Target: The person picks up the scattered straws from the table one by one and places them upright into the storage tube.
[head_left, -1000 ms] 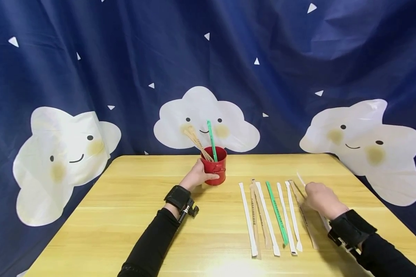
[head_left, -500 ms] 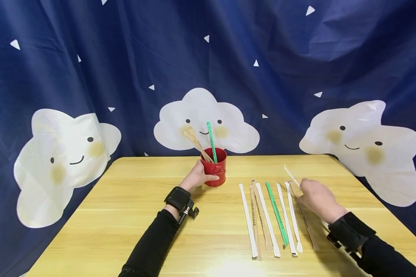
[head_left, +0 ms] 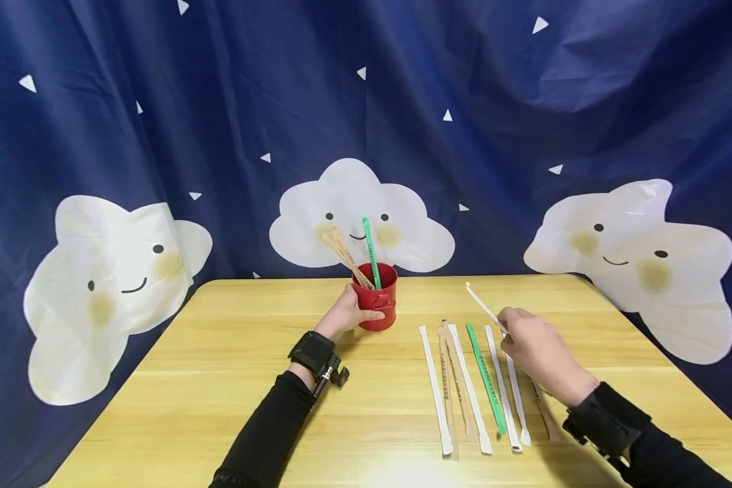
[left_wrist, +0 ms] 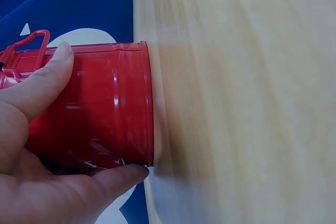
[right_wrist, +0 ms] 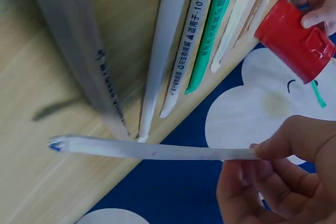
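Observation:
My left hand [head_left: 344,315] grips a small red metal bucket [head_left: 388,299] from its left side; in the left wrist view thumb and fingers lie around its wall [left_wrist: 100,103]. Brown wrapped straws [head_left: 346,256] and a green wrapped straw [head_left: 370,249] lean inside it, poking above the rim. My right hand [head_left: 543,352] pinches a white wrapped straw [head_left: 484,306] between thumb and fingers, held up over the right end of a row of straws. In the right wrist view this straw [right_wrist: 152,151] sticks out to the left from the fingertips.
On the wooden table [head_left: 219,379] lie several wrapped straws side by side: white [head_left: 436,393], brown [head_left: 460,390], green [head_left: 486,379]. A brown straw [head_left: 545,415] lies partly under the right hand. Behind the table hangs a dark blue curtain [head_left: 232,122] with clouds.
My right hand has moved left across the row, bringing the white straw up and toward the bucket. The left hand and the bucket have stayed in place.

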`<state>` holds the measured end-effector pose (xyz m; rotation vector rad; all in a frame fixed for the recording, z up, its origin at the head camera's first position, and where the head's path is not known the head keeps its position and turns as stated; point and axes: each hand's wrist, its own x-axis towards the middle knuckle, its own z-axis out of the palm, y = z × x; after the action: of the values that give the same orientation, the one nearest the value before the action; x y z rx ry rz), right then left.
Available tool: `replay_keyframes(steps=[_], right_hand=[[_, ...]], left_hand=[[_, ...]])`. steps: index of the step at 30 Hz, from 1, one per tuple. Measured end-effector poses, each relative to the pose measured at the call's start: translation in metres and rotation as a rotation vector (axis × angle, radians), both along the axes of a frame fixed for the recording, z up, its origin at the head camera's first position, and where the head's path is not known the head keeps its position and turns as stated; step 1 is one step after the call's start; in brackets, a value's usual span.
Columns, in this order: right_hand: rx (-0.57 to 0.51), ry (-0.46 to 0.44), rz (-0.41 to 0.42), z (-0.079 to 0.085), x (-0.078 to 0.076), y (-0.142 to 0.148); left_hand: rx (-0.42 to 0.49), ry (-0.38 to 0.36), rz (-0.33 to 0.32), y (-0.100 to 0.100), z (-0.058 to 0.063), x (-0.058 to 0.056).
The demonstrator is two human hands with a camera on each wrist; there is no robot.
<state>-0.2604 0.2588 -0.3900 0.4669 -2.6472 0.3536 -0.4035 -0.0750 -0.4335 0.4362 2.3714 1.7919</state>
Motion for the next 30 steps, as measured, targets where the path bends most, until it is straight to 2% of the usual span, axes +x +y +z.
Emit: replay_keyframes(steps=[10,24,30], right_hand=[[-0.092,0.072,0.034,0.002,-0.008,-0.017],[-0.189,0.151,0.087,0.018,-0.021,-0.028],[-0.232,0.231,0.102,0.022,-0.027,-0.034]], left_hand=[[0.000,0.029,0.002,0.000,-0.003,-0.002],[-0.015,0.007,0.004,0.002,-0.002,-0.001],[0.007,-0.022,0.007,0.000,-0.001,-0.001]])
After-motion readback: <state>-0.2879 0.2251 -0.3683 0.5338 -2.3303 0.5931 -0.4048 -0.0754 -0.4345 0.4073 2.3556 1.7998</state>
